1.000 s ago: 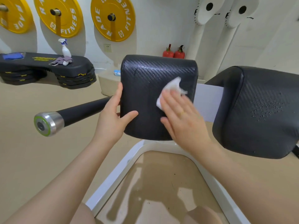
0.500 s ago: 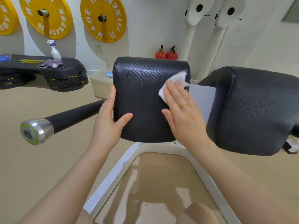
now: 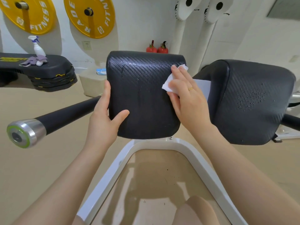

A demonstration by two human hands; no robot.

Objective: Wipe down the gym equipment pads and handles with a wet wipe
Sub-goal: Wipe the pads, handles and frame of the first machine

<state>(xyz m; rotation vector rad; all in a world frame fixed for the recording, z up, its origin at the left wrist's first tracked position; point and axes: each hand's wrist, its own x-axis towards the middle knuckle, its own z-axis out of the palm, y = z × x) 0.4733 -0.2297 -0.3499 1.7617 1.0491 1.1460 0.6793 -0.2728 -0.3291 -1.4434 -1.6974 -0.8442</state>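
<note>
The handle (image 3: 53, 120), black with a metal end cap, projects to the left and is not being touched. The left hand (image 3: 105, 117) grips the left edge of the centre pad (image 3: 142, 95), thumb across its face and fingers behind. The right hand (image 3: 186, 96) lies spread, fingers straight, pressing the wet wipe (image 3: 170, 83) flat against the pad's upper right edge. The right pad (image 3: 250, 101) carries beads of liquid and appears unwiped. Risk: the wipe is bunched under the fingers, so it may slip off the edge and leave the corner uncleaned.
</note>
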